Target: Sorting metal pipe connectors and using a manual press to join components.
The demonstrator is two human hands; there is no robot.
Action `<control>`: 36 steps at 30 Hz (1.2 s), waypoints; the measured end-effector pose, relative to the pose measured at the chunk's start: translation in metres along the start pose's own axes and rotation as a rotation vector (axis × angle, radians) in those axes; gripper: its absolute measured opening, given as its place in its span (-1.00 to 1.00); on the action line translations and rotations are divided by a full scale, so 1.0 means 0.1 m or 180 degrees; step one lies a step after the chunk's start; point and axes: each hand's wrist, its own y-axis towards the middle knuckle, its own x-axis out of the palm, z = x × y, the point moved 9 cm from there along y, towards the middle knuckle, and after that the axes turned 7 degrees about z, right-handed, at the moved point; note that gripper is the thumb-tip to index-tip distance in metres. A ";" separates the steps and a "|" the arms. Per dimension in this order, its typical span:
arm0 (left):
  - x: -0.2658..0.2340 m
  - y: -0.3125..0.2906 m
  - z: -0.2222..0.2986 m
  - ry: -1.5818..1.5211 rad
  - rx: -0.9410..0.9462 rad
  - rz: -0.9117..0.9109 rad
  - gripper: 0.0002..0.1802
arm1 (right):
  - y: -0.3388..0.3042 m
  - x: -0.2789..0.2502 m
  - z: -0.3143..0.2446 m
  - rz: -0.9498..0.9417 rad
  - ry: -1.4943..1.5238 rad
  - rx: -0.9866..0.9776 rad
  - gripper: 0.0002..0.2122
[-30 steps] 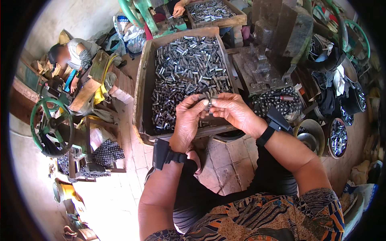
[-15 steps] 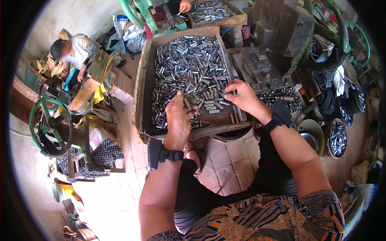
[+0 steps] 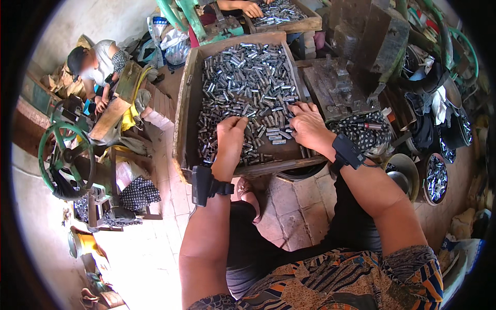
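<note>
Two hands were down in the tray [image 3: 182, 111] at this moment, and that was the change we noticed. One second before, we held them together above the near edge, both pinching a small metal piece between the fingertips. Half a second before, they had already separated and were going down toward the tubes [image 3: 247, 77]. Now our left hand [image 3: 231, 135] lay palm down on the near part of the heap, with its fingers bent and spread over the tubes. We cannot tell if it closed on any one of them, because the fingertips were hidden among the metal. Our right hand [image 3: 306, 124] rested flat at the right side of the heap, touching the tubes near the tray wall, its fingers stretched and only a little curled. It seemed to hold nothing firmly.

Many short grey tubes filled the tray, thick at the far end and thinner close to us, where some bare bottom showed. In our judgement the piece we held together was no longer between the hands; where it went, the picture does not show. The hands now looked busy with gathering from the pile.

Beside the tray on the right stood a dark metal press [image 3: 341, 88]. A second tray [image 3: 299, 23] stood beyond, where another person's hand [image 3: 251, 8] reached in.
</note>
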 end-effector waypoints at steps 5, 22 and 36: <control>0.10 0.06 -0.01 0.1297 0.0799 -0.0026 -0.77 | -0.01 -0.10 0.10 0.0220 0.0649 0.0322 -0.86; 0.61 -0.13 -0.06 0.3960 0.1124 -0.0585 -0.75 | -0.17 0.13 0.26 0.0325 0.3339 0.1322 -0.74; 0.41 -0.23 0.01 0.0094 -0.0038 -0.0447 -0.88 | -0.13 -0.04 0.32 0.0549 0.4632 0.1757 -0.74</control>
